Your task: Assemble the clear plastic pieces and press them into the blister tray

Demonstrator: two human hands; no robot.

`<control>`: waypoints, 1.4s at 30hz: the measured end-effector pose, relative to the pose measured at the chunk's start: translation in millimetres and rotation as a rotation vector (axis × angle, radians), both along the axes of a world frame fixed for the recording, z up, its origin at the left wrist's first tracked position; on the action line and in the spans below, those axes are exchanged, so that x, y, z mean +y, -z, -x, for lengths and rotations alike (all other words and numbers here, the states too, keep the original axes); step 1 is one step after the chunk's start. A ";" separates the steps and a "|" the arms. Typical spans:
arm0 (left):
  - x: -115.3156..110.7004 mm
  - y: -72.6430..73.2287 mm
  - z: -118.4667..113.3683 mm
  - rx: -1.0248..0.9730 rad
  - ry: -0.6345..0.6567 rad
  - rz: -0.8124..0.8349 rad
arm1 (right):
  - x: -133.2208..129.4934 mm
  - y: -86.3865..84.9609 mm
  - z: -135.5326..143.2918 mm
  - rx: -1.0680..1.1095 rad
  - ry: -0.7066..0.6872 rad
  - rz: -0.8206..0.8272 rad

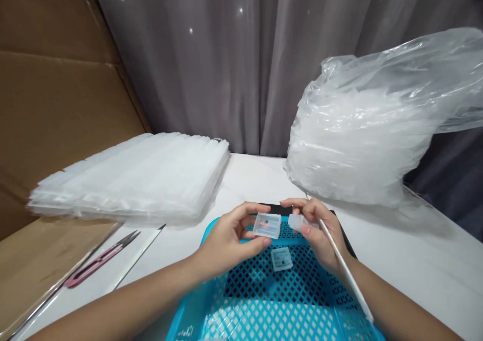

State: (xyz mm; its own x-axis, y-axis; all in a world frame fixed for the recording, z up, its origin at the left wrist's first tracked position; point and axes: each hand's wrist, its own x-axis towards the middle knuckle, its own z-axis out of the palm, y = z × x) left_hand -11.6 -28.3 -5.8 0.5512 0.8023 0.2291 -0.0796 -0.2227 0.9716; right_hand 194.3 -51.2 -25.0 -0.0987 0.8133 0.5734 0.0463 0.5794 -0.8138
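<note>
Between the thumb and fingers of my left hand [230,235] is a small clear plastic box [267,226], its compartments facing me. My right hand [320,230] pinches another small translucent plastic piece [298,222] close beside it, the two slightly apart. A thin white stick [345,268], perhaps a pen or knife handle, also rests in my right hand, slanting down over the wrist. Both hands hover above a blue perforated basket [211,290]. Inside the basket lies one more small clear box [282,259].
Stacked white plastic strips [132,175] lie at left, near pink-handled thread snips [100,260] and a thin blade-like tool [139,255]. A bulging clear bag [358,130] of white pieces stands at right. Cardboard [56,104] rises on the left; a grey curtain [211,69] hangs behind.
</note>
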 end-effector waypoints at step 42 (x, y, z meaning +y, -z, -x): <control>-0.9 8.1 -1.3 -0.140 -0.102 -0.383 | -14.5 -8.2 7.2 -0.179 0.118 -0.145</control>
State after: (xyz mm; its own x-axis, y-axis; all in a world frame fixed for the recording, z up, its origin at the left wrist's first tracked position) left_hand -10.3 -29.2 -13.9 0.4157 0.6935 0.5885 -0.1636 -0.5795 0.7984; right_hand 187.1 -65.7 -16.8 -0.1187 0.7360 0.6665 0.2563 0.6712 -0.6956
